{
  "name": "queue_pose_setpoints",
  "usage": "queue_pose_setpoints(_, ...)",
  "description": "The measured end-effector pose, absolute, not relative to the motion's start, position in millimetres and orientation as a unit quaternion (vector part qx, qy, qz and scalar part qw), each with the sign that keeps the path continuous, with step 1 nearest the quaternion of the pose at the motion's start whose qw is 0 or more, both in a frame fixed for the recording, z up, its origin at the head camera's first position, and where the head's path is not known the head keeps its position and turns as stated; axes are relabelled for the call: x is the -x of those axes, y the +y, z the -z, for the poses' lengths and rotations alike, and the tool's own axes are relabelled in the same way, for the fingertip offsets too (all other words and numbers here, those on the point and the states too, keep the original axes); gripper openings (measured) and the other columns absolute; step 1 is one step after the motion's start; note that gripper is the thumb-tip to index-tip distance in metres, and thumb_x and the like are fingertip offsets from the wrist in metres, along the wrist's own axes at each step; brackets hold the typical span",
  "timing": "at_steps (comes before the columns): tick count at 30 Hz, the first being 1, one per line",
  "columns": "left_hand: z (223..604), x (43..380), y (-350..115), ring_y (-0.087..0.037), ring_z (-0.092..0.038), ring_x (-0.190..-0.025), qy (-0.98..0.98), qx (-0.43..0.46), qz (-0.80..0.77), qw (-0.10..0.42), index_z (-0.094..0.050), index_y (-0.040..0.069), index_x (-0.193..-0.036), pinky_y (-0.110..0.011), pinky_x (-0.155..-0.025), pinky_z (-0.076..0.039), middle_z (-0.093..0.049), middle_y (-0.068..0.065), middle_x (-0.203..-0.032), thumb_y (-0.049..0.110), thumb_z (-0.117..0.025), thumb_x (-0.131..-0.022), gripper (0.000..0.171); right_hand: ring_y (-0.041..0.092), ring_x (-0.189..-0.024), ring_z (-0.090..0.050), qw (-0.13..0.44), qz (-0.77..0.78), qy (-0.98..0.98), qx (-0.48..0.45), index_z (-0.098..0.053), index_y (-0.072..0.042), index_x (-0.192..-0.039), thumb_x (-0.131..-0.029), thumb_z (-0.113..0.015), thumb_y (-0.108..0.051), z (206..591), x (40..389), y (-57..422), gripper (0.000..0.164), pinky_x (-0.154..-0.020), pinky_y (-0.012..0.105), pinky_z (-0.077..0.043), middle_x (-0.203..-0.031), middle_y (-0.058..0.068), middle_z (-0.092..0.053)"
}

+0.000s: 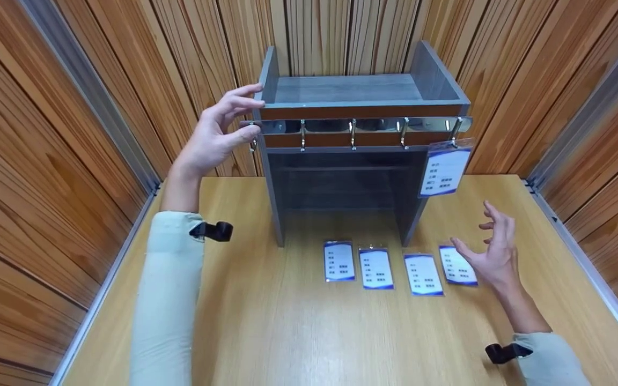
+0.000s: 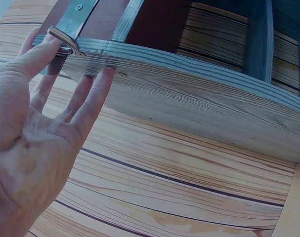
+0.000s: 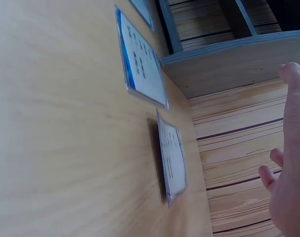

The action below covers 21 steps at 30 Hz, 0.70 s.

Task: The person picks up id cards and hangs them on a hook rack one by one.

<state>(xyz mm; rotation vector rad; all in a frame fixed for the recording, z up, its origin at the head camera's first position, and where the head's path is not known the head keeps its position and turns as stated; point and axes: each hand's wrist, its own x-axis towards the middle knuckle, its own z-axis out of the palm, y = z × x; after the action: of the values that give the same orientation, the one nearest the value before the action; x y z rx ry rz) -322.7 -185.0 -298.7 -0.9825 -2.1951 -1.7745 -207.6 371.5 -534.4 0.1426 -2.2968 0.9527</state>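
A grey desktop shelf (image 1: 349, 88) stands at the back of the table, with a metal hook rail (image 1: 328, 126) across its front. My left hand (image 1: 215, 128) grips the shelf's left front corner. In the left wrist view, its thumb (image 2: 38, 57) lies by the end hook (image 2: 63, 38), and other fingers touch the side panel (image 2: 154, 81). One badge in a clear sleeve (image 1: 444, 170) hangs from the rightmost hook. My right hand (image 1: 497, 257) is raised at the right, fingers spread and slightly bent, holding nothing. It partly overlaps the rightmost badge (image 1: 456, 265) on the table.
More badges lie in a row before the shelf: one at the left (image 1: 339, 261), one beside it (image 1: 376, 268) and one farther right (image 1: 423, 274). Wood-plank walls (image 1: 223, 53) enclose the table (image 1: 309, 332), with metal strips (image 1: 110, 289) along its sides.
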Motion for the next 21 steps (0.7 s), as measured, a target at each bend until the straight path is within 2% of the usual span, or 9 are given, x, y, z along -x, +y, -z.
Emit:
queue_pose_setpoints(4,298.9,322.4,-184.9,-0.028,-0.047,-0.165,-0.734,0.326,0.591,0.079,-0.071,0.011,-0.144,-0.062,-0.134,-0.040,-0.047,-0.005,-0.178,0.002,-0.069,-0.109,0.036,0.025,-0.124,-0.054,0.276,-0.360,-0.891,-0.031,-0.032,-0.017,-0.176,-0.091,-0.089,-0.016,535.7,204.7,373.6,0.102,-0.091,0.019,-0.036,-0.153,0.030,-0.044)
queue_pose_setpoints(7,298.3,322.1,-185.2,-0.028,-0.045,-0.166,-0.735,0.329,0.588,0.082,-0.070,0.010,-0.144,-0.062,-0.137,-0.036,-0.046,-0.006,-0.178,0.001,-0.068,-0.109,0.036,0.037,-0.126,-0.052,0.230,-0.363,-0.903,-0.006,-0.030,-0.023,-0.177,-0.095,-0.087,-0.024,536.6,203.2,374.5,0.099,-0.090,0.032,-0.038,-0.151,0.028,-0.040)
queue_pose_setpoints(11,297.3,321.1,-185.8,-0.028,-0.045,-0.166,-0.736,0.331,0.584,0.084,-0.070,0.009,-0.144,-0.062,-0.138,-0.035,-0.046,-0.006,-0.178,0.001,-0.068,-0.109,0.036,0.048,-0.137,-0.045,0.179,-0.362,-0.915,0.010,-0.030,-0.028,-0.177,-0.098,-0.084,-0.035,538.2,203.4,376.6,0.095,-0.095,0.055,-0.043,-0.155,0.031,-0.033)
queue_pose_setpoints(15,296.5,320.8,-185.5,-0.028,-0.047,-0.165,-0.735,0.330,0.587,0.082,-0.071,0.011,-0.143,-0.062,-0.134,-0.039,-0.046,-0.005,-0.178,0.002,-0.068,-0.109,0.035,0.058,-0.151,-0.031,0.151,-0.354,-0.923,0.008,-0.033,-0.027,-0.176,-0.098,-0.083,-0.041,540.6,203.8,378.5,0.094,-0.108,0.078,-0.037,-0.163,0.037,-0.026)
queue_pose_setpoints(18,296.8,321.2,-185.0,-0.028,-0.047,-0.165,-0.733,0.331,0.589,0.079,-0.070,0.011,-0.144,-0.059,-0.134,-0.041,-0.046,-0.006,-0.178,0.002,-0.068,-0.109,0.036,0.059,-0.151,-0.027,0.140,-0.339,-0.930,0.004,-0.037,-0.024,-0.174,-0.097,-0.082,-0.042,544.2,203.6,378.9,0.091,-0.109,0.080,-0.032,-0.162,0.040,-0.027)
queue_pose_setpoints(21,298.3,321.2,-185.1,-0.029,-0.046,-0.165,-0.732,0.329,0.591,0.076,-0.070,0.011,-0.144,-0.058,-0.134,-0.042,-0.045,-0.006,-0.179,0.001,-0.068,-0.109,0.036,0.058,-0.146,-0.028,0.132,-0.317,-0.939,0.006,-0.041,-0.022,-0.172,-0.096,-0.082,-0.044,549.0,203.4,378.1,0.089,-0.104,0.074,-0.033,-0.159,0.041,-0.030)
